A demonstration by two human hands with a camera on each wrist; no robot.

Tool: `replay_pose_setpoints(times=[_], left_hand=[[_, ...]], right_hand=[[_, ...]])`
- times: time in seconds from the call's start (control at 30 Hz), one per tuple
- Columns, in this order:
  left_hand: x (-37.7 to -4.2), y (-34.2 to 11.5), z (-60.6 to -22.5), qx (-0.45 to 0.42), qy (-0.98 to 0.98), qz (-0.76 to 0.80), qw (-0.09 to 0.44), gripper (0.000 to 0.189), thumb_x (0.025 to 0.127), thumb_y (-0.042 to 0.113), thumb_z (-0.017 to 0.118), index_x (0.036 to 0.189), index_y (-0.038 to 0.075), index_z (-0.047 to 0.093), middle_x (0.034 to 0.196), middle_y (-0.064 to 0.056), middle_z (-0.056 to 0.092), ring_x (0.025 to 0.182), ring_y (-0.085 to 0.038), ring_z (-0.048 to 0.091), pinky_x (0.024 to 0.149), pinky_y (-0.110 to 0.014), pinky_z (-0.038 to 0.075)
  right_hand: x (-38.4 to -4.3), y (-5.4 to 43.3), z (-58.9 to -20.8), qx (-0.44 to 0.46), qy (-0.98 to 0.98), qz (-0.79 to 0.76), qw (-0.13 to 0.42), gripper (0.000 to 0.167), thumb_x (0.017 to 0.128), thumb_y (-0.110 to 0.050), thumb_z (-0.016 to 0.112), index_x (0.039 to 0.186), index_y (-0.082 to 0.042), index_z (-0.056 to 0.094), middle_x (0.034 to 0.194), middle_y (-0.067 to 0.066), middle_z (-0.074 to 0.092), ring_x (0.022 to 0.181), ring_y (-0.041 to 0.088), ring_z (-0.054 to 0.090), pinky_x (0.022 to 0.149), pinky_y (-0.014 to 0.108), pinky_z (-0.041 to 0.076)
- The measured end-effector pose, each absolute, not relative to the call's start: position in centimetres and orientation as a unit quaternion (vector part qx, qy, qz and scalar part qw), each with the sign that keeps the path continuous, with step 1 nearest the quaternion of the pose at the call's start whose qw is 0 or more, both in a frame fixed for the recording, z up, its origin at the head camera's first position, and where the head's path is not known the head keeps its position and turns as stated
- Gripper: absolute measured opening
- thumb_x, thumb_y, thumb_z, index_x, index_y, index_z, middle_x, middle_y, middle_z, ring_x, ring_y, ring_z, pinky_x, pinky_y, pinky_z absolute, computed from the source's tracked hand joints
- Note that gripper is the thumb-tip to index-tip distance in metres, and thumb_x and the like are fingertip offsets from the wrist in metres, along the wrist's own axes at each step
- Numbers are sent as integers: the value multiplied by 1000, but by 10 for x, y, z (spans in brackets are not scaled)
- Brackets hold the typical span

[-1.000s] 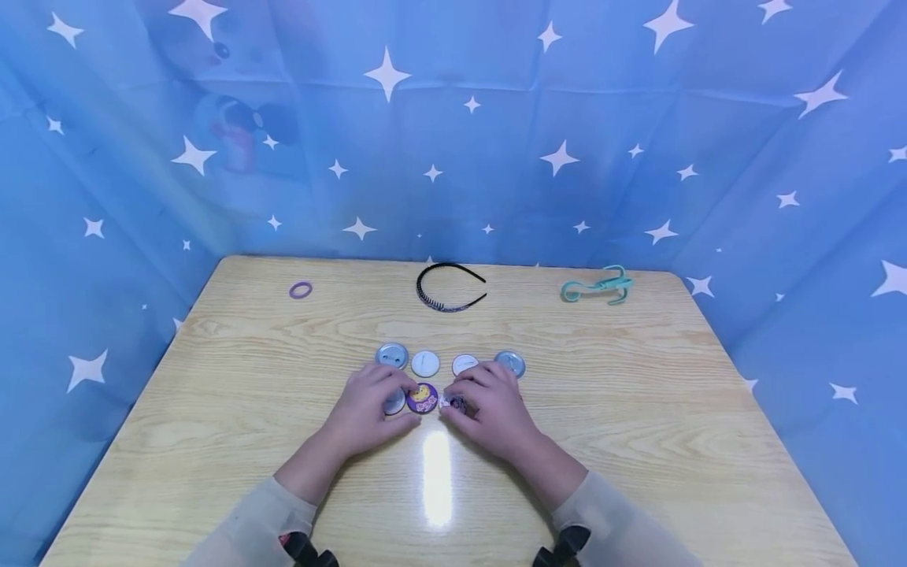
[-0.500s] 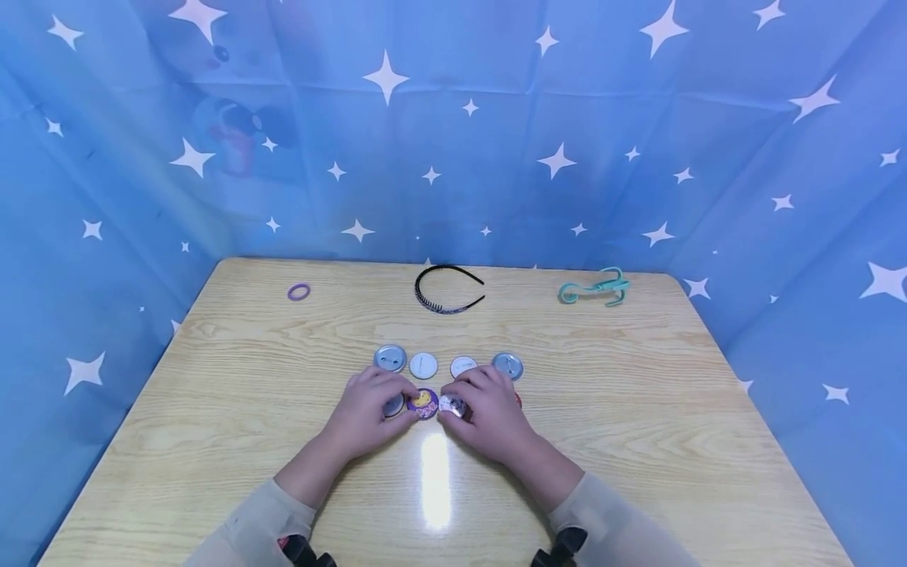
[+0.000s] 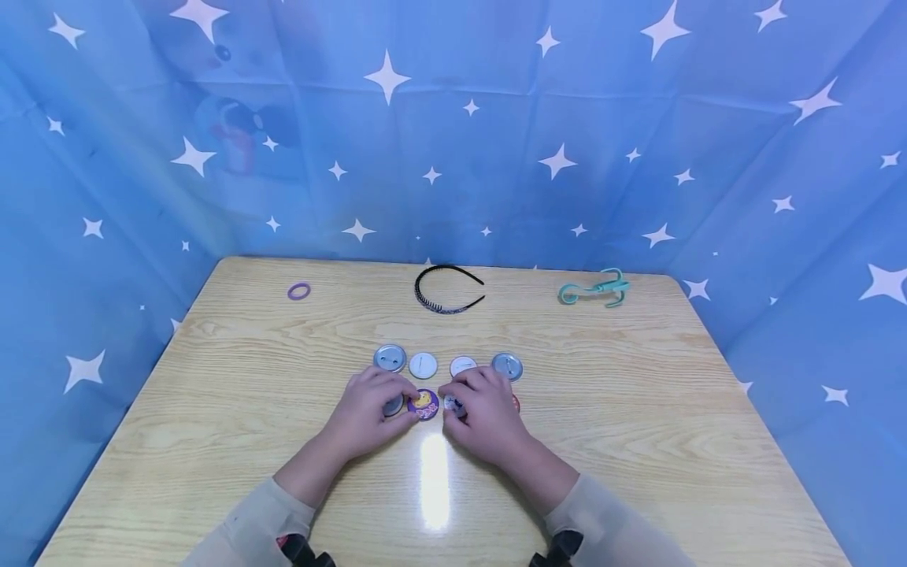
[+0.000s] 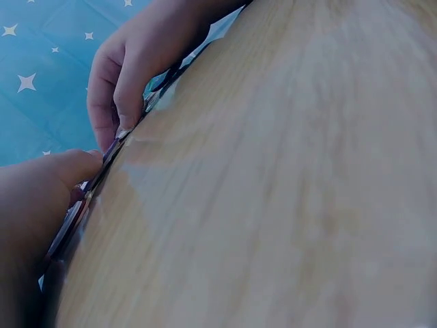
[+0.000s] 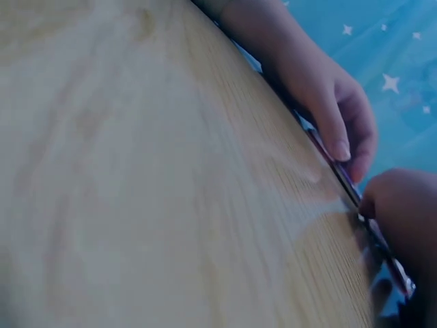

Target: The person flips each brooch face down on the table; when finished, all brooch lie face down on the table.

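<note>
Between the left hand's (image 3: 364, 413) thumb and forefinger lies a purple badge (image 3: 425, 406).

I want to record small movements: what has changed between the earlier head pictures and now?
The purple badge, in the left hand, came slightly nearer the person; the white patterned badge, at the right hand, shifted slightly right, away from it. Neither hand let go. The headband and teal clip stayed.
</note>
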State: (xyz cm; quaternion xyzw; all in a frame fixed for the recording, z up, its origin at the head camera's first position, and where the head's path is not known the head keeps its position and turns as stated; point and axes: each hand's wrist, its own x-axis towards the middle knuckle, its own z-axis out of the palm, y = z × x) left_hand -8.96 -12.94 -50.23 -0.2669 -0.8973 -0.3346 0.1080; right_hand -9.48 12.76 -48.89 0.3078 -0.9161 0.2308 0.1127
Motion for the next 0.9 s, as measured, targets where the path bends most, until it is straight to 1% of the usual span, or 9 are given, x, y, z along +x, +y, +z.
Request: replay_pose_setpoints(times=[0.13,0.23,0.37,0.5,0.73,0.9], left_hand=[[-90,-129,-502,-260,-903,-326,101,32,85,36,90,113,22,79,121,4,70,119,-22,59,104,-54,44],[-90,-129,-502,-258,-907,-317,100,39,86,37,89,118,19,79,124,1,69,122,-25,59,105,-55,43],[-90,-129,-504,-261,-912,-301,99,47,86,38,87,126,15,78,129,-1,67,124,-27,58,105,-55,43],[-90,-129,-504,-264,-914,-293,98,48,87,39,87,128,15,77,130,-2,67,125,-28,58,104,-55,43],[-88,-129,-501,-258,-912,-305,94,48,89,39,87,131,20,75,128,0,69,124,-26,58,106,-55,42],[-87,-130,-501,-251,-909,-320,91,47,89,37,88,132,22,76,125,2,71,122,-24,59,105,-53,43]], right_hand=[[-93,124,-489,303,-920,225,109,34,96,-41,74,117,-16,80,120,3,68,116,30,55,105,56,37],[-93,122,-489,303,-920,218,123,37,95,-46,76,115,-15,81,119,2,68,117,29,55,107,55,37],[-91,118,-488,314,-915,201,151,32,94,-44,78,110,-16,82,115,1,68,114,28,56,104,54,39],[-89,112,-489,323,-912,193,162,33,94,-43,76,111,-16,82,113,0,69,111,26,57,101,53,40],[-86,109,-487,307,-920,191,150,39,92,-46,79,117,-16,81,114,1,70,114,26,57,101,52,41],[-86,108,-486,306,-918,207,144,40,93,-45,80,120,-16,80,113,1,71,113,26,57,100,52,41]])
